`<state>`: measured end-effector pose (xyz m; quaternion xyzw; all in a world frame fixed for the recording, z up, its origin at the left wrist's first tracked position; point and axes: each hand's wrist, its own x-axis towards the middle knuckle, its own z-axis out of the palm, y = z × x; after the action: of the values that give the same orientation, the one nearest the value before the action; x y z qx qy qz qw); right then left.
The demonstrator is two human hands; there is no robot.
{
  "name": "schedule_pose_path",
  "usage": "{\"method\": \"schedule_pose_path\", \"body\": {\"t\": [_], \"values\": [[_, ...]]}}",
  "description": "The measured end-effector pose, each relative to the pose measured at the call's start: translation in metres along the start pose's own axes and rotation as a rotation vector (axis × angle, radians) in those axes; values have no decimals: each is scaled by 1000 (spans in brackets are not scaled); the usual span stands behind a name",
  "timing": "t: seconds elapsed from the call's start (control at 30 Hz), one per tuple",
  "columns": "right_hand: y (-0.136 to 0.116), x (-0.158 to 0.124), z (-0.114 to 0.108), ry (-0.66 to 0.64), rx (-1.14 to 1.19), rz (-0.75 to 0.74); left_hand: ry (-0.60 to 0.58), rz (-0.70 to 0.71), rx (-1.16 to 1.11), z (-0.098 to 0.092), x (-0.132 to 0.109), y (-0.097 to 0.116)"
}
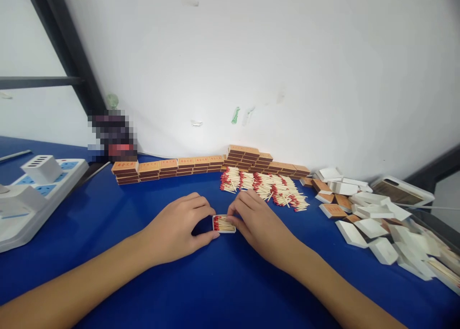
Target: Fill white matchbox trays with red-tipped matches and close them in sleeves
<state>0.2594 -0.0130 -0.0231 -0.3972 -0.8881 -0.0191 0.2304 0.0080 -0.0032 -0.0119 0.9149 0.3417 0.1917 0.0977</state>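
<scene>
A small white matchbox tray (224,231) rests on the blue table, filled with red-headed matches (221,223) whose heads point left. My left hand (183,226) holds the tray's left end, the thumb on the near side and the index finger on the far side. At the right end, the thumb and index finger of my right hand (253,218) are pinched together on the matches in the tray; their tips partly hide that end. Just beyond my right hand lies a spread of loose matches (264,185) in several bundles.
Stacked closed matchboxes (179,166) line the wall. To the right is a pile of empty white trays (383,250) and orange sleeves (332,210), with a phone (402,191) behind. A white power strip (68,185) with plugged-in adapters stands at left.
</scene>
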Motion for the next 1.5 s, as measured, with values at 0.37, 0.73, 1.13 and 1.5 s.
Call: {"method": "schedule_pose_path", "body": {"t": [0.37,0.73,1.13,1.5], "values": [[-3,1,1,56,124,14,-5,-10,5,0,0,-1],[1,-1,-4,-12,202,70,-11,-9,-10,-1,0,0],[-7,-5,-11,-2,276,16,-3,-10,2,-1,0,-1],[0,-10,-11,-9,231,-24,-5,-12,15,-1,-2,-2]]}}
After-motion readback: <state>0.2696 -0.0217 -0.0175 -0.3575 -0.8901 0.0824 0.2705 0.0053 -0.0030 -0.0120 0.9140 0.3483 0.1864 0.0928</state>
